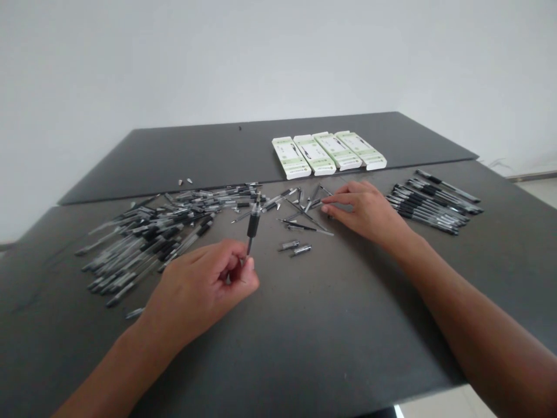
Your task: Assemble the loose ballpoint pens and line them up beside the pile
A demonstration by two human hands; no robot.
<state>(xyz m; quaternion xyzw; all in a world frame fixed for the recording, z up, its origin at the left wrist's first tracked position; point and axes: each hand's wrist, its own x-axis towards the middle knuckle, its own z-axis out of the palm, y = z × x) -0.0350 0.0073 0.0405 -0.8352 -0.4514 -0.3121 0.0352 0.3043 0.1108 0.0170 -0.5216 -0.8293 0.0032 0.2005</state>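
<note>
My left hand [204,288] is shut on an upright gel pen [253,226] with a black rubber grip, holding its lower end between fingers and thumb. A large loose heap of clear-barrelled pens [152,238] lies just beyond and left of that hand. My right hand [365,210] rests flat on the table with its fingers spread. Its fingertips are at the edge of several scattered pen parts [302,217], and it holds nothing. Two short metal pen tips [295,248] lie between my hands.
A neat row of aligned black pens [435,203] lies to the right of my right hand. Several white and green pen boxes [328,154] stand at the back. The dark table [304,348] has a seam across it, and a white wall rises behind.
</note>
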